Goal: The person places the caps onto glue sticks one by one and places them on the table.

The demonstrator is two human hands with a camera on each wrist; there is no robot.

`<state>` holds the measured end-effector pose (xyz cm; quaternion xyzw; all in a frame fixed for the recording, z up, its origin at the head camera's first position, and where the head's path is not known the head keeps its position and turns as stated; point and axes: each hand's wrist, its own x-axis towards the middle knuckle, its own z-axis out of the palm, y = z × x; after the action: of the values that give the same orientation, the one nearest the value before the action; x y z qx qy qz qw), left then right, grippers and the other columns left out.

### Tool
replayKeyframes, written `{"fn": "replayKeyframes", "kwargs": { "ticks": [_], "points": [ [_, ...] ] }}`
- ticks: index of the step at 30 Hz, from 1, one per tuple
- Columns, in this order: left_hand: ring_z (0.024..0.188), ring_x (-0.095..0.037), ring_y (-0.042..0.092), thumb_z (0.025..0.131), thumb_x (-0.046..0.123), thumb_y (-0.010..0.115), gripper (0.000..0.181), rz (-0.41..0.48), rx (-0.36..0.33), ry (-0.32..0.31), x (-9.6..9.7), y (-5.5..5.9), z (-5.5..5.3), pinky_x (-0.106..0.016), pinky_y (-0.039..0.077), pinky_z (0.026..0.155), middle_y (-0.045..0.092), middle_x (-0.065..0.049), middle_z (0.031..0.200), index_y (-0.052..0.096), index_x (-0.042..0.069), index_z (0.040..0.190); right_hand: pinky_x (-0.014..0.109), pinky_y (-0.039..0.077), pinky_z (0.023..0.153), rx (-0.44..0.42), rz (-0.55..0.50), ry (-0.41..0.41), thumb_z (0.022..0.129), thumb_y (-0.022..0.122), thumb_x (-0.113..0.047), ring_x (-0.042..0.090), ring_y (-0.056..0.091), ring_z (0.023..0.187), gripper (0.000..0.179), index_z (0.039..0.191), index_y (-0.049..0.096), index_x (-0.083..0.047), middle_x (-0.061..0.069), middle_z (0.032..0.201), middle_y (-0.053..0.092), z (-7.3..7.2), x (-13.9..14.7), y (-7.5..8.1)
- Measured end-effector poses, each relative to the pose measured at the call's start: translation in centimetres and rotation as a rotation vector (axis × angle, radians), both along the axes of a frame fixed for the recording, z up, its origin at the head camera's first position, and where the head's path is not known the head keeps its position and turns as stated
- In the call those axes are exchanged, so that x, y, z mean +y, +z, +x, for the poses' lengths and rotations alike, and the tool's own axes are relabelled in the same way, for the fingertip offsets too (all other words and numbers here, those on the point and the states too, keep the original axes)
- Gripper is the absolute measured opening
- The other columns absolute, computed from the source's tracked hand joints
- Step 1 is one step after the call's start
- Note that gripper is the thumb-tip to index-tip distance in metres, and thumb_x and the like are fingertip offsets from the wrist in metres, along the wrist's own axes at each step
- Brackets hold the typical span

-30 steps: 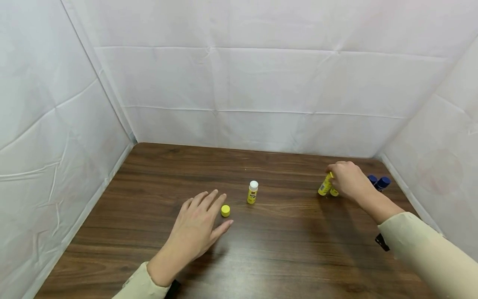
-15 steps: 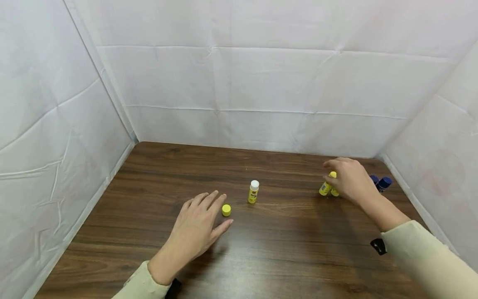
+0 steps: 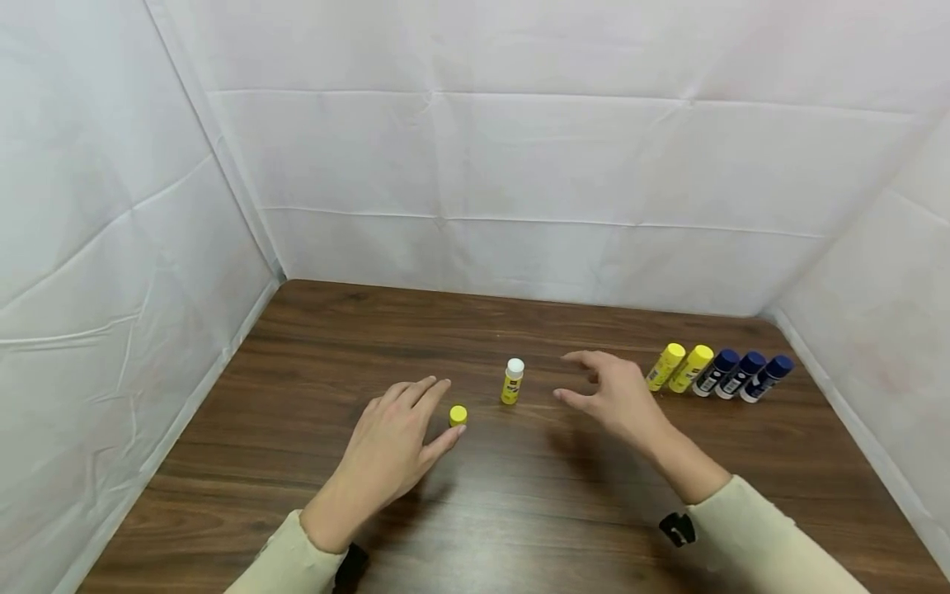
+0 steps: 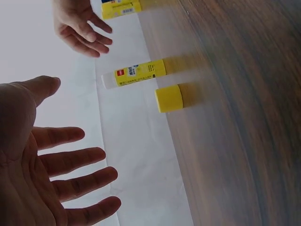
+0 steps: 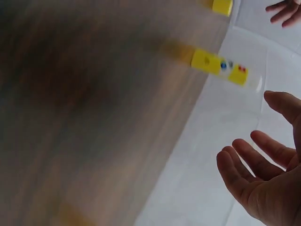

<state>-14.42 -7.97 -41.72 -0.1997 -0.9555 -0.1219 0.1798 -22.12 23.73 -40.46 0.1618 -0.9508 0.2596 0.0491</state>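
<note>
A yellow glue stick (image 3: 511,382) with a white top stands upright, uncapped, near the middle of the wooden table. Its yellow cap (image 3: 458,415) sits on the table to the left and a little nearer. Behind that cap hovers my left hand (image 3: 393,437), fingers spread and holding nothing; in the left wrist view the cap (image 4: 169,98) is apart from the fingers. My right hand (image 3: 612,396) is in the air to the right of the glue stick, thumb and fingers parted around nothing. The right wrist view shows the glue stick (image 5: 220,66) beyond the thumb.
At the right stand two capped yellow glue sticks (image 3: 691,369) and three dark-blue-capped ones (image 3: 740,375) in a row. White sheeting (image 3: 519,181) hangs behind the table (image 3: 371,322) and along both sides.
My right hand has let go of the yellow glue stick in the row and moved left toward the single uncapped one. The row is now fully visible. My left hand has barely moved.
</note>
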Motion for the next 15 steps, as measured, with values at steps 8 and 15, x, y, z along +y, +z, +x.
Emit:
{"fn": "replayKeyframes", "kwargs": {
  "ticks": [8, 15],
  "points": [
    [0.124, -0.031, 0.059, 0.097, 0.057, 0.06, 0.064, 0.008, -0.032, 0.003, 0.1, -0.1, -0.4, -0.051, 0.055, 0.093, 0.06, -0.007, 0.141, 0.056, 0.015, 0.145, 0.052, 0.055, 0.093, -0.162, -0.24, -0.017, 0.089, 0.079, -0.037, 0.034, 0.065, 0.118, 0.059, 0.14, 0.058, -0.016, 0.012, 0.134, 0.064, 0.2, -2.6, -2.5],
    [0.126, -0.031, 0.058, 0.097, 0.058, 0.059, 0.065, 0.007, -0.049, 0.01, 0.2, 0.0, -0.5, -0.051, 0.054, 0.093, 0.06, -0.007, 0.141, 0.055, 0.015, 0.146, 0.046, 0.056, 0.092, -0.241, -0.437, -0.045, 0.087, 0.082, -0.027, 0.03, 0.064, 0.119, 0.055, 0.135, 0.061, -0.011, 0.01, 0.132, 0.066, -0.3, -4.3, -4.2]
  ]
}}
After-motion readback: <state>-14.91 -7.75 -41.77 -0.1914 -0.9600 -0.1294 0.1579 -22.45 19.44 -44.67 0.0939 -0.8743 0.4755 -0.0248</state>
